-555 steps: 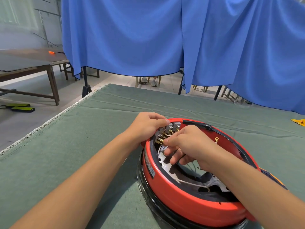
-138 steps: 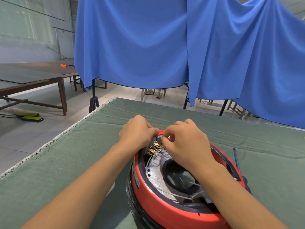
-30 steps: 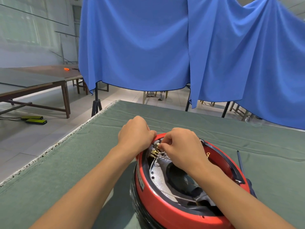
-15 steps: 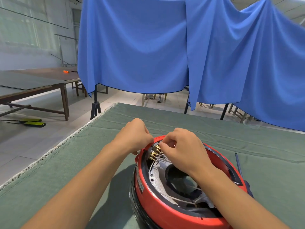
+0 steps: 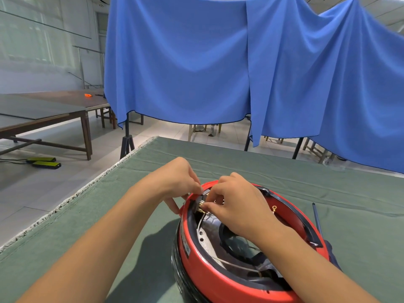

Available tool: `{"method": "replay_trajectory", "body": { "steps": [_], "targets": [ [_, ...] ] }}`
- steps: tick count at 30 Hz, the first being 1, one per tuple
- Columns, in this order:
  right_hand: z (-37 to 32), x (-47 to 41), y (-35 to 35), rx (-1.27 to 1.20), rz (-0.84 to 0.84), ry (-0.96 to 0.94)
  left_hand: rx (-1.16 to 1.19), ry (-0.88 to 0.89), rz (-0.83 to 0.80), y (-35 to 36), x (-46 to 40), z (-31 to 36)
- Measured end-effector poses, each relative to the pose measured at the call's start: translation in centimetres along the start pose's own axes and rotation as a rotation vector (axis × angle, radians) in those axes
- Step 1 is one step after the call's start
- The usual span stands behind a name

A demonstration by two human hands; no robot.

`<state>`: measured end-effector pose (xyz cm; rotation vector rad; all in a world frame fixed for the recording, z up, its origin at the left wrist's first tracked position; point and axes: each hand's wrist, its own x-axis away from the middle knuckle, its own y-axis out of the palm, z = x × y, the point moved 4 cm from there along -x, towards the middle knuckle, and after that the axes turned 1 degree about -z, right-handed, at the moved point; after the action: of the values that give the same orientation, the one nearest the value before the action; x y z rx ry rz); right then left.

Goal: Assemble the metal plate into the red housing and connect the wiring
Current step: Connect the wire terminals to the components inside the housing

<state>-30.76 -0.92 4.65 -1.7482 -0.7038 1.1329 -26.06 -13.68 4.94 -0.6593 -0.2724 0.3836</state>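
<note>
Both hands work at the far rim of the red housing [image 5: 209,274] on the green counter [image 5: 109,215]: the left hand [image 5: 177,180] pinches a black connector [image 5: 202,196], the right hand [image 5: 234,204] pinches brass terminals [image 5: 200,209] above the metal plate [image 5: 207,239] seated inside.

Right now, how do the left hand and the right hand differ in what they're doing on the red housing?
The left hand grips the red housing rim from outside; the right hand reaches inside, pinching at the brass terminals. Both work at the far-left rim.
</note>
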Motion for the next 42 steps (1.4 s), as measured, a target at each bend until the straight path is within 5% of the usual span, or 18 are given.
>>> {"method": "replay_trajectory", "body": {
  "steps": [42],
  "targets": [
    [0.0, 0.18, -0.2, -0.004, -0.026, -0.007, 0.048, -0.029, -0.028, -0.24, -0.1, -0.49]
  ]
}}
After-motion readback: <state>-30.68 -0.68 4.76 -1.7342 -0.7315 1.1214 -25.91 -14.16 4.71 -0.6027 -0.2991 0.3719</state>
